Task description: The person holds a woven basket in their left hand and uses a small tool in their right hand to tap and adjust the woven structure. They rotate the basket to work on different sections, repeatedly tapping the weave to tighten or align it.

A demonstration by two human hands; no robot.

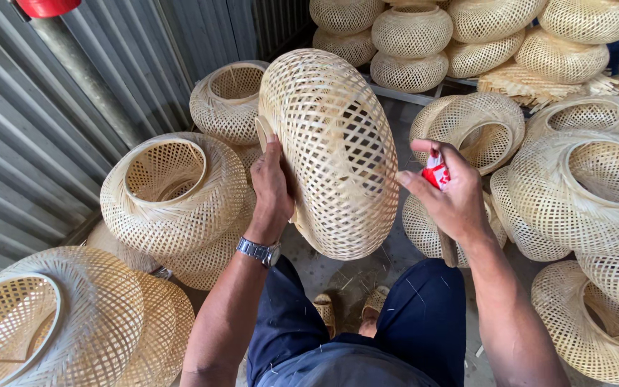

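Note:
My left hand [272, 188] grips the rim of a round woven bamboo lampshade [334, 147], holding it up on edge in front of me. My right hand [447, 195] is closed around a small red and white object [435, 172], perhaps a lighter, held just right of the shade's side. A metal watch [259, 251] sits on my left wrist. My knees in dark trousers are below.
Many similar woven shades surround me: a stack at left [173, 193], one at bottom left [51, 315], several at right [582, 186] and piled at the back [413, 32]. A corrugated metal wall [30, 129] runs along the left. Bare concrete floor lies by my feet.

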